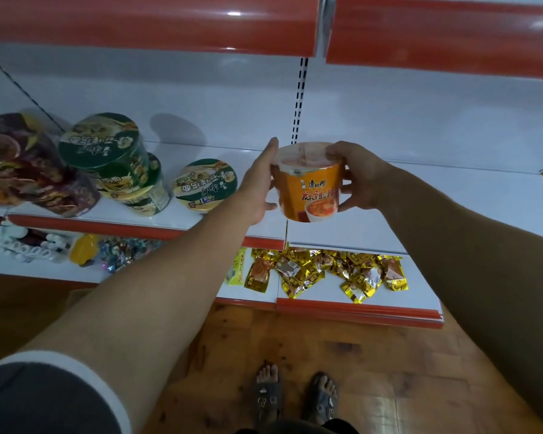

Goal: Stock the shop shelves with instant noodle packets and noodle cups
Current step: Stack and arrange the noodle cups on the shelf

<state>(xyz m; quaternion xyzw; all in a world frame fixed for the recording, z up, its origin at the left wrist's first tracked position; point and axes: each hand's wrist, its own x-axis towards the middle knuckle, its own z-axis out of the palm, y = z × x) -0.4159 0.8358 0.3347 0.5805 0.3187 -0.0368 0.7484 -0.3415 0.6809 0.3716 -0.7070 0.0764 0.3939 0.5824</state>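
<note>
- Orange noodle cup (308, 189): held between 2 hands in the air over the front part of the middle shelf (436, 202). It is not seen to touch the shelf.
- Axis: the cup's long axis runs near vertical, with the film lid up and the narrower base down. The printed face looks toward the camera.
- Left hand (257, 189): lies flat on the cup's left wall with its fingers straight and pointing up and away. It presses the cup rather than wrapping it.
- Right hand (361, 180): grips the right wall with curled fingers, and its thumb rests on the lid's rim. This looks to be the hand that bears the load.
- Governing relation: the cup sits directly between the 2 palms, and the shelf board lies below and beyond it. Placing it likely calls for a short move forward and down with the base kept level.
- Surface: the board is white, smooth and flat, with a red front edge. The slotted post (299, 98) marks the join of 2 bays just behind the cup.
- Room: 1 green cup (204, 186) stands near on the left, apart from the left hand. A green stack (107, 158) and dark cups (29, 164) lie farther left.
- The board to the right shows bare white.
- Below: yellow packets (326, 270) lie on the lower shelf (358, 311).
</note>
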